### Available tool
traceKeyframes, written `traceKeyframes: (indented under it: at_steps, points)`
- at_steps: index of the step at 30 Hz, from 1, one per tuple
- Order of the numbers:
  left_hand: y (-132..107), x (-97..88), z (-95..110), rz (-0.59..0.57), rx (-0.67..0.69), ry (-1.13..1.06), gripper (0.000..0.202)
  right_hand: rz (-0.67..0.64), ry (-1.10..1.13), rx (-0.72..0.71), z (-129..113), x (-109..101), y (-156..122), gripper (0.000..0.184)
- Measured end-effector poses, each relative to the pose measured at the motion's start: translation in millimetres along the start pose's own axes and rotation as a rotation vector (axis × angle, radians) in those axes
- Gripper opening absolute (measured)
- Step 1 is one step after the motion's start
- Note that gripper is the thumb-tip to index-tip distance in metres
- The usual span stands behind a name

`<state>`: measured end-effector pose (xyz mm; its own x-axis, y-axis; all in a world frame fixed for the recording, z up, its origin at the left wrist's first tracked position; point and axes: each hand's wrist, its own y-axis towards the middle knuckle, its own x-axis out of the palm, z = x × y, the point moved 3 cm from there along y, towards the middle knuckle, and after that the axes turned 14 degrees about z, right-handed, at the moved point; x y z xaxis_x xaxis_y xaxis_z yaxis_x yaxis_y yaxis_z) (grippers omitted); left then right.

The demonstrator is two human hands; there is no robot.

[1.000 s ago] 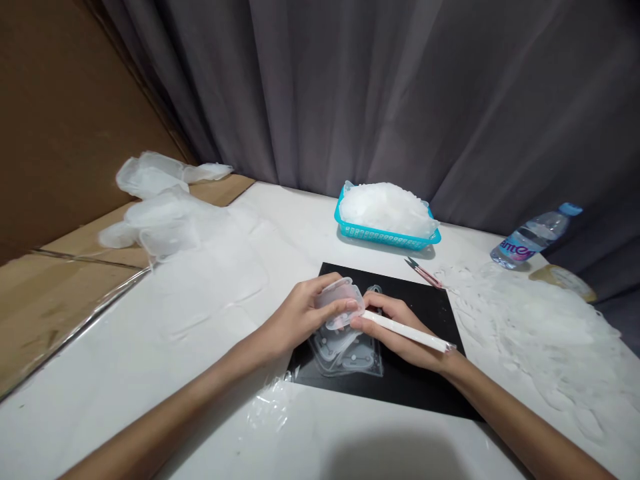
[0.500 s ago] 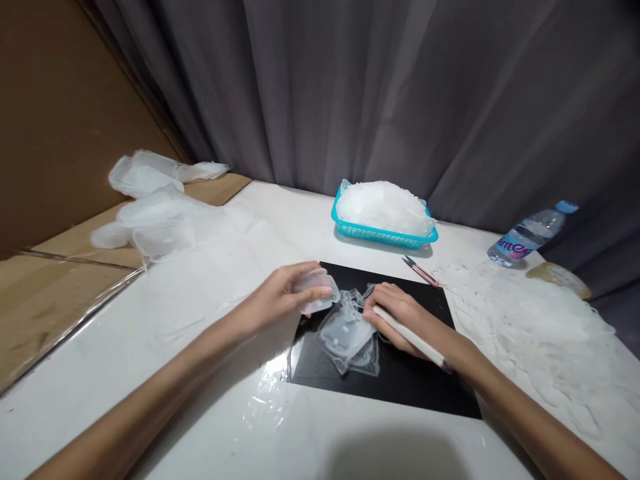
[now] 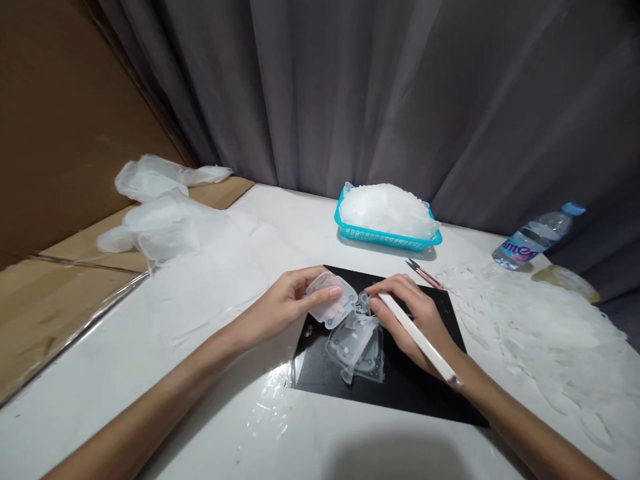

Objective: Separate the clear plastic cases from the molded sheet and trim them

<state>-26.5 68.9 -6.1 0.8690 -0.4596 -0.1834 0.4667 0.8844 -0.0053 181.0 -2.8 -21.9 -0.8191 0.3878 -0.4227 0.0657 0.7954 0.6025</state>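
Note:
My left hand pinches a thin translucent plastic piece with rounded corners between thumb and fingers, above the black mat. In my right hand, gripped like a pen, is a slim white pen-like tool; its working tip is hidden by the fingers. The right fingertips are close to a curled clear plastic strip beside the held piece. Just below both hands, more translucent pieces with small holes lie overlapping on the mat.
A turquoise basket heaped with white translucent pieces stands behind the mat. Small thread snips lie at its back edge. To the right are a pile of clear scraps and a water bottle. Translucent sheets lie left, by cardboard.
The plastic piece in my left hand has turned flatter and come nearer the right fingertips. My right hand has shifted slightly, and the clear strip has moved with the fingers. The view has tilted a little.

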Motion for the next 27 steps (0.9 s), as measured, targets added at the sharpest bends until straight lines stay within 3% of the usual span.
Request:
traceKeyframes:
  at_steps: [5, 10, 14, 17, 21, 27]
  points:
    - [-3, 6.5, -2, -0.049, -0.047, -0.086, 0.032, -0.049, 0.098, 0.173, -2, 7, -7, 0.009]
    - [-7, 10.7, -12, -0.097, -0.215, -0.276, 0.033, -0.054, 0.181, 0.323, -2, 4, -7, 0.016]
    - [-8, 11.7, -11, -0.135, -0.197, -0.272, 0.025, -0.044, 0.194, 0.355, -2, 1, -5, 0.019]
    - [-8, 10.9, -7, -0.156, -0.171, -0.246, 0.023, -0.004, 0.118, 0.301, 5, -4, 0, 0.02]
    - [-7, 10.0, -7, -0.142, -0.185, -0.253, 0.025, 0.016, -0.031, 0.102, 23, -13, 7, 0.017]
    - [-6, 14.2, -15, -0.111, -0.307, -0.477, 0.033, -0.001, -0.092, -0.015, 52, -13, -1, 0.016]
